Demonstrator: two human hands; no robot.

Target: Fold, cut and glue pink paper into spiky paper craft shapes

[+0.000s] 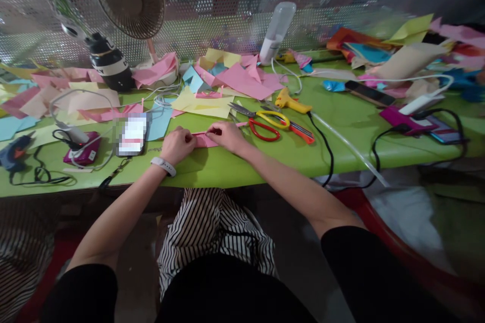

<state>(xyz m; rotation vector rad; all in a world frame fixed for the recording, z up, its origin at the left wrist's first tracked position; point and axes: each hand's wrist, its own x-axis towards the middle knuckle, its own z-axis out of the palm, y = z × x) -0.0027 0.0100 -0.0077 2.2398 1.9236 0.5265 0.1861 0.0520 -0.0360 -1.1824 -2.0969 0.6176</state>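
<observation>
Through the head camera I have both hands close together near the middle of the tabletop's [227,171] near edge. The left hand [178,144] is curled in, its fingers closed on the left end of a small piece of pink paper [205,141]; the right hand [226,136] pinches the same paper towards its other end, thumb and fingertips drawn together. The paper lies just back from the near edge, with a band of bare green between the two that gives me some room towards the body.

Leftwards I have less: a lit phone [132,135] sits close to the left wrist, its strap [110,176] reaching the near edge. Just beyond the right hand are scissors [268,123] with red and yellow handles and a red-orange cutter [301,132], so sliding that way is tight. Behind them rests a yellow glue gun [293,102]; its black cable drops over the near edge, and a clear rod [346,145] slants across the tabletop until its end juts past that edge. Nearer the edge than the cutter, there is more open green. Towards the far edge, loose coloured paper [244,81] blocks the way.
</observation>
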